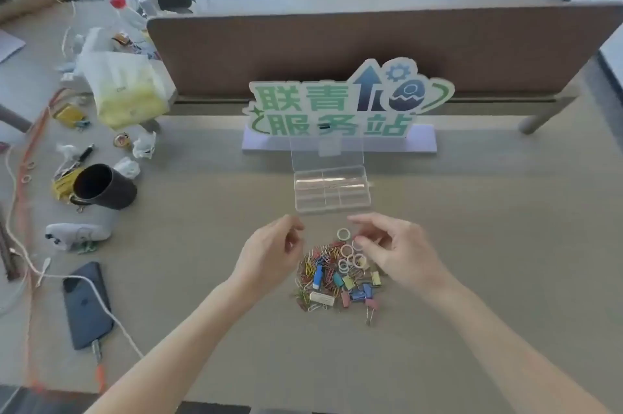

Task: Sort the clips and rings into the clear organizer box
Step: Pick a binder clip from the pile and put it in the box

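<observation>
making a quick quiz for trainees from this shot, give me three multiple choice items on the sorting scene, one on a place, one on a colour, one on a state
1. Where does the clear organizer box sit relative to the pile of clips and rings?
A. beyond the pile, toward the sign
B. left of the pile, by the mug
C. under the pile

2. What colour is the mug lying on its side at the left?
A. white
B. black
C. red

3. What state is the organizer box in?
A. lid shut
B. lid open, compartments full
C. lid open, compartments look empty

Answers:
1 A, the box lies between the pile and the green sign.
2 B, its body and inside are dark.
3 C, the lid stands up behind the box and no clips show in the compartments.
</observation>
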